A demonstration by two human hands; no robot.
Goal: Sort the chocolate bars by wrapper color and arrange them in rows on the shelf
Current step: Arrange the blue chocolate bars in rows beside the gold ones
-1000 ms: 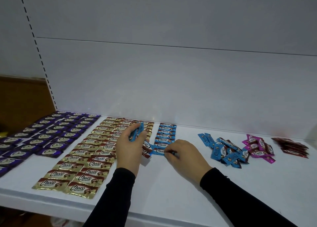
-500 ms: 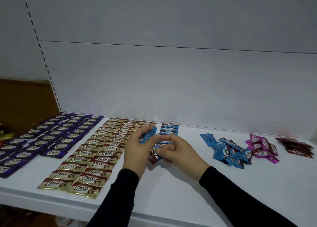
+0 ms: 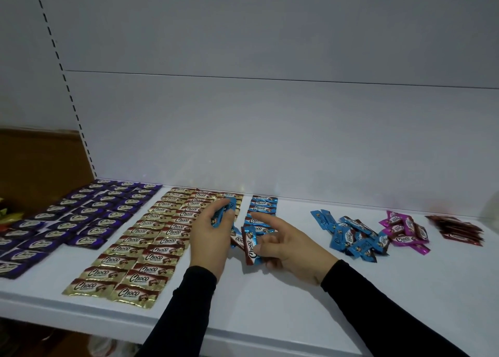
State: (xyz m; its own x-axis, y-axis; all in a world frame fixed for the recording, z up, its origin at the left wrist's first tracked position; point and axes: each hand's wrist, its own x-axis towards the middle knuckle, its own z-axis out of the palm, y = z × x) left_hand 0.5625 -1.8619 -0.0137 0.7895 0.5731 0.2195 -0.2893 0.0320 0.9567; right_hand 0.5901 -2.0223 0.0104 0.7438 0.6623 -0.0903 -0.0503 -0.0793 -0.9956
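While purple rows (image 3: 81, 216) and gold rows (image 3: 151, 238) lay finished, my left hand (image 3: 209, 238) gripped a stack of blue bars (image 3: 222, 212), my right hand (image 3: 286, 244) pinched one blue bar (image 3: 249, 244); the blue pile (image 3: 351, 234), pink pile (image 3: 402, 230) and brown pile (image 3: 456, 230) remained unsorted.

My hands hide part of the blue row (image 3: 263, 208); the purple bars (image 3: 81, 216) run off the left edge.

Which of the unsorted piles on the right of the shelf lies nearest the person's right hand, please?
The blue-wrapped pile: it sits just right of the right hand, with the pink pile and dark red pile farther along.
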